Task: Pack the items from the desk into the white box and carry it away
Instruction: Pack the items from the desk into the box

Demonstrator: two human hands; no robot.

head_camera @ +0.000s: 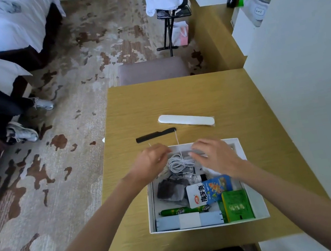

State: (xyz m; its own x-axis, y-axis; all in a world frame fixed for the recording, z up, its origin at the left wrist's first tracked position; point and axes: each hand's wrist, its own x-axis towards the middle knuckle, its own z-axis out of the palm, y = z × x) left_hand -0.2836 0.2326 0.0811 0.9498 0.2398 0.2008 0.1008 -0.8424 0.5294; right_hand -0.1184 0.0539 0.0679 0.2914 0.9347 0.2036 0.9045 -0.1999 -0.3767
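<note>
White box (257, 204) under both hands, coiled cable (180, 163) between fingers (195, 155).

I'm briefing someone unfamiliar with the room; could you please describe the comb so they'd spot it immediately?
On the wooden desk, look just beyond the far edge of the white box. The comb lies flat there, black and toothed, unlike the longer white case behind it.

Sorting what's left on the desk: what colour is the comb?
Black; the comb shows plainly in the head view.
</note>
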